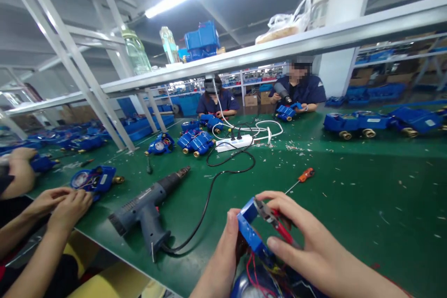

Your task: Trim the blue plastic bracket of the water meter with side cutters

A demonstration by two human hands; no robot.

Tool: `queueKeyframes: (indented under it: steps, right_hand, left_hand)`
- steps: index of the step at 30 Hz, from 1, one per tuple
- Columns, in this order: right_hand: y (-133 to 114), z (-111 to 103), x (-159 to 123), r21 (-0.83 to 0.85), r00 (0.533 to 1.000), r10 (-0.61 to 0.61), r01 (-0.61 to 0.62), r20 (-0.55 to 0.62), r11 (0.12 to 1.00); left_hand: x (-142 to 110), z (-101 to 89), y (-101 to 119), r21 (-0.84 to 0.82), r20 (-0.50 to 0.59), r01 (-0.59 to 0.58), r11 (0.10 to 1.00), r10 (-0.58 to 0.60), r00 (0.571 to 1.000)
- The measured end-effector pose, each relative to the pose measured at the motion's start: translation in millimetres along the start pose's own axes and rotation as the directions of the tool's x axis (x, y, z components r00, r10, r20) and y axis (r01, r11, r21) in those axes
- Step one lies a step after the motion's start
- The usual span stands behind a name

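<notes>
Stretches out as a green counter [363,195] — bears a heat gun [148,208], white power strip [225,145], orange-handled screwdriver [306,175] and pale scraps [294,147].

The near casing [252,235] is blue, its wires [248,267] red and yellow; the pliers [281,229] have red grips and grey jaws. The green desk [349,228] is flecked with white. The heat gun [148,207] is grey-blue, its cord [211,192] black, the power strip [226,145] white, the right screwdriver [306,175] orange-handled.

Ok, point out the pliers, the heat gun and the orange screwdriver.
Pliers [281,229], head view: on a red handle.
Heat gun [148,202], head view: on the grey body.
Orange screwdriver [306,175], head view: on its handle.
</notes>
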State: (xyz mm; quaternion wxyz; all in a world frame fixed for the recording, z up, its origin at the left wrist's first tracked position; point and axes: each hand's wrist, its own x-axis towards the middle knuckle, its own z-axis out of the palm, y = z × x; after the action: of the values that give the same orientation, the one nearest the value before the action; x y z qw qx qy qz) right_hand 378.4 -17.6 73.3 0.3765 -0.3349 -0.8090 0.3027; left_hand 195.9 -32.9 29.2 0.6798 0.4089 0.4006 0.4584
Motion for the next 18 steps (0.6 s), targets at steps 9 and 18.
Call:
queueKeyframes:
  steps: [9, 18]
  right_hand:
    - [11.3, 17.2, 20.3, -0.064, 0.959, 0.282, -0.283, -0.018, 0.957]
    - [11.4, 5.2, 17.5, 0.100, 0.961, 0.276, -0.278, 0.033, 0.955]
  left_hand:
    - [-2.2, 0.6, -4.3, -0.247, 0.099, -0.003, 0.969, 0.028, 0.995]
    - [-2.2, 12.0, 0.9, 0.057, -0.007, -0.178, 0.982, 0.179, 0.984]
